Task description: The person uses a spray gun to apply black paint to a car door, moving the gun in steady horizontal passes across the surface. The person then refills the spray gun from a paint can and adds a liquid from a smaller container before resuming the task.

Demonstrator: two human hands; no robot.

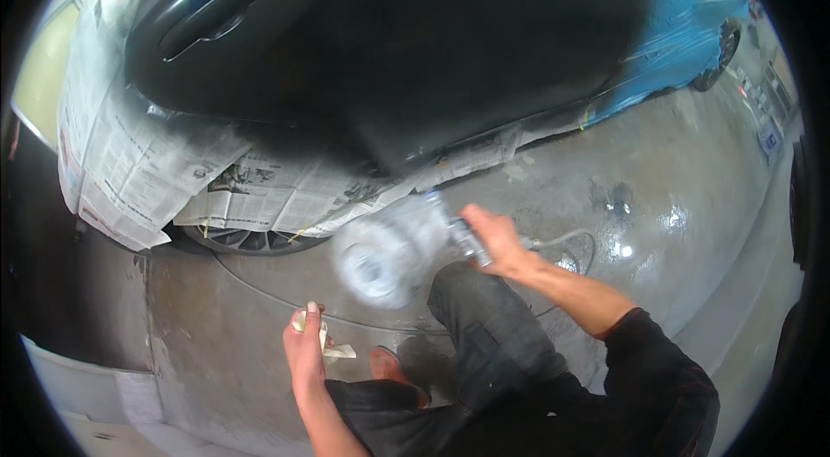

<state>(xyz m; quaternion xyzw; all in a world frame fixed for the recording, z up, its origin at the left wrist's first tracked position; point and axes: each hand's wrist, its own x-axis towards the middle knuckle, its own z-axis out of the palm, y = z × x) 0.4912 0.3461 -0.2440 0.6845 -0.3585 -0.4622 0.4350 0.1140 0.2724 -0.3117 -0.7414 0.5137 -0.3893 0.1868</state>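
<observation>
My right hand (501, 242) is wrapped round the handle of a paint spray gun (465, 236), held out in front of my knee. The gun's cup (380, 256), whitish and translucent, points to the left and is smeared by motion. Lower on the left, my left hand (303, 349) is closed on a crumpled pale yellowish cloth or paper (337, 351), with its thumb up. Beyond both hands stands a car's dark body panel (415, 51) with a door handle (225, 12) at its upper left. The gun is apart from the panel.
Newspaper sheets (268, 185) mask the car's lower edge and left end, and blue film (674, 33) covers its right end. Below the paper a wheel (251, 239) shows. A thin hose (346, 321) runs over the wet-looking grey floor (553, 206) near my orange shoe (389, 366).
</observation>
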